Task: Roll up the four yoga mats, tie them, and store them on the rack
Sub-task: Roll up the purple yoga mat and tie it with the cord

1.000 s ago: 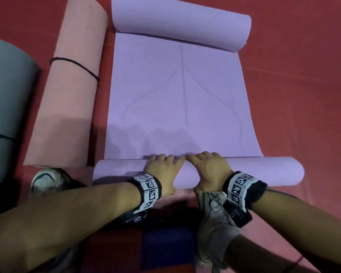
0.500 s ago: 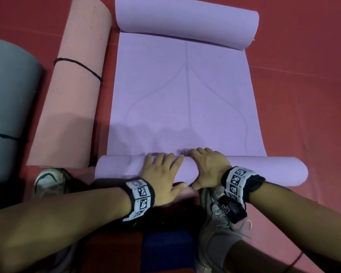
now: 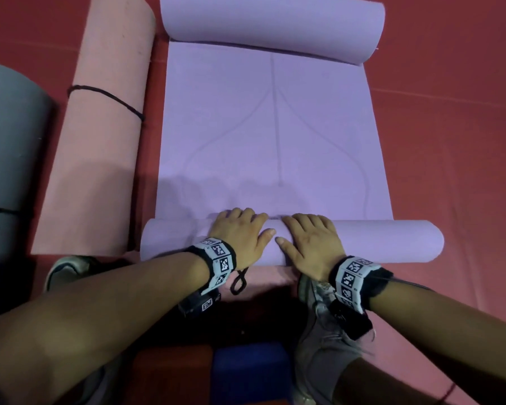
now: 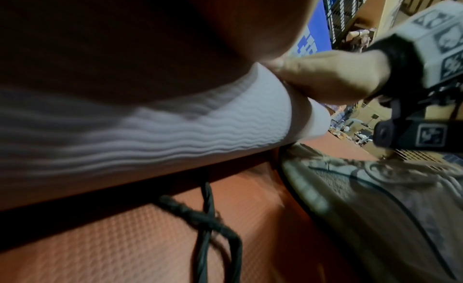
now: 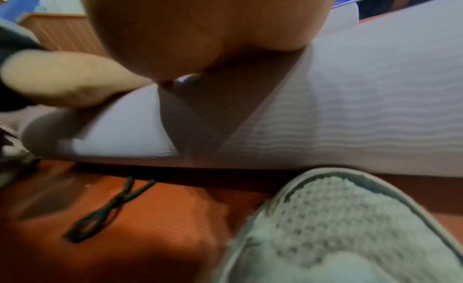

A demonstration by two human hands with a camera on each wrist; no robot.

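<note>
The left hand (image 3: 240, 235) and right hand (image 3: 310, 241) are lying side by side, palms down, fingers draped flat over the near roll of the purple mat (image 3: 275, 135), gripping nothing. The mat's underside is showing a wavy ribbed foam texture (image 4: 175, 133); its far end is curling into a second roll. A pink mat (image 3: 100, 141), cylindrical and cord-tied, is lying just beside it on the red dimpled floor (image 3: 450, 141). A black cord (image 3: 238, 283) is lying near the shoes.
</note>
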